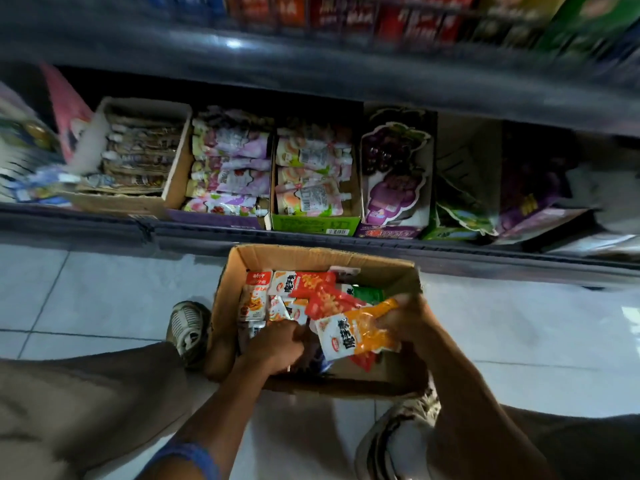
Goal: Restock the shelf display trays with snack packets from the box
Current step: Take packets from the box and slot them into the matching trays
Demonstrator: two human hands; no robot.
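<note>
While the left grip (pixel 277 341) digs in the box (pixel 311 256), the right grip (pixel 403 320) clutches an orange packet (pixel 363 332).

An open cardboard box (pixel 313 259) sits on the tiled floor (pixel 104 296) before the low shelf (pixel 207 233), packed with red and white snack packets (pixel 311 289). Both hands reach into it: the right hand (pixel 405 320) grips an orange and white packet (pixel 356 332) lifted above the others, while the left hand (pixel 277 342), fingers curled, digs among packets at the box's near side; what it holds is hidden. On the shelf, a row of display trays (pixel 311 223) holds pouches, with a purple grape carton (pixel 394 168) beside the green tray.
</note>
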